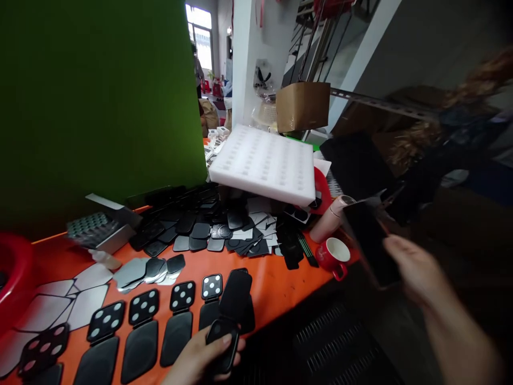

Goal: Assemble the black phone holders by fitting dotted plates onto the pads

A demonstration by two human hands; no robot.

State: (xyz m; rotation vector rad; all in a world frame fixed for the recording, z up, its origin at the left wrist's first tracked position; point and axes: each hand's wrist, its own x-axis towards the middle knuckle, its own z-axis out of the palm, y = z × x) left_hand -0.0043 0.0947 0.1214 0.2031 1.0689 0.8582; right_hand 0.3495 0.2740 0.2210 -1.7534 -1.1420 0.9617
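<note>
1) Left fingers point(221, 345) gripping black hinged piece point(235, 294) by its lower panel, at desk point(280, 289) edge; long axis runs upward, leaning right
2) Right fingers point(396, 248) closed on dark slab point(371, 240), well apart, right of red mug point(326, 259)

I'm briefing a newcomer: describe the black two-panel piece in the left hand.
On the orange tabletop, find the row of open black hinged pieces with pale round dots. At the row's right end, the left hand grips a black two-panel piece with rounded corners. Unlike its neighbours, it is in a hand and shows no pale dots.
</note>
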